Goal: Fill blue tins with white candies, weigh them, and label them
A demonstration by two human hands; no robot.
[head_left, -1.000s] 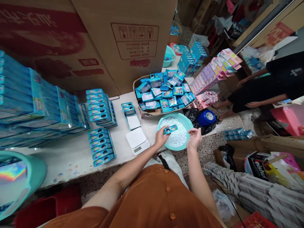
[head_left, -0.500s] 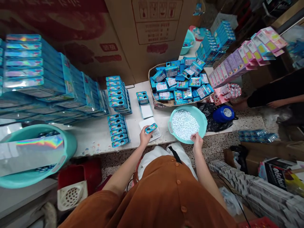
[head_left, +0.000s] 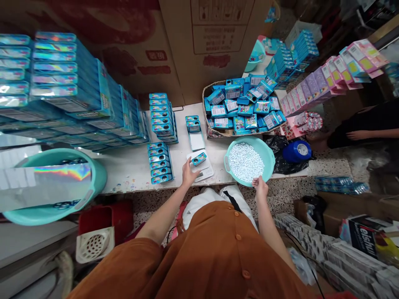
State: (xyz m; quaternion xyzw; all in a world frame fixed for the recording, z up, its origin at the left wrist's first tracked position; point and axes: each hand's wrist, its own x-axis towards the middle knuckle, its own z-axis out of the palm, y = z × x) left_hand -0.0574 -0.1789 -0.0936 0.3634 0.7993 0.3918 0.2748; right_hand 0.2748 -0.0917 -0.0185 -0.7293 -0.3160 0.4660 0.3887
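A small blue box lies on a white kitchen scale near the table's front edge. My left hand is beside it, thumb and fingers apart, with the fingertips close to the box's left end. My right hand is closed at the front rim of a turquoise basin; whatever its fingers hold is too small to make out. Many small pale candies fill the bottom of that basin. Behind the scale, two blue boxes stand at the far end of a white tray.
A cardboard carton full of blue boxes stands behind the basin. Stacked blue boxes line the left side, with a larger turquoise basin at far left. Right of the candies sits a blue tape roll. Another person's hand shows at right.
My left hand has set the blue box down on the scale and its fingers have parted. My right hand stays by the basin rim. The whole view has shifted slightly.
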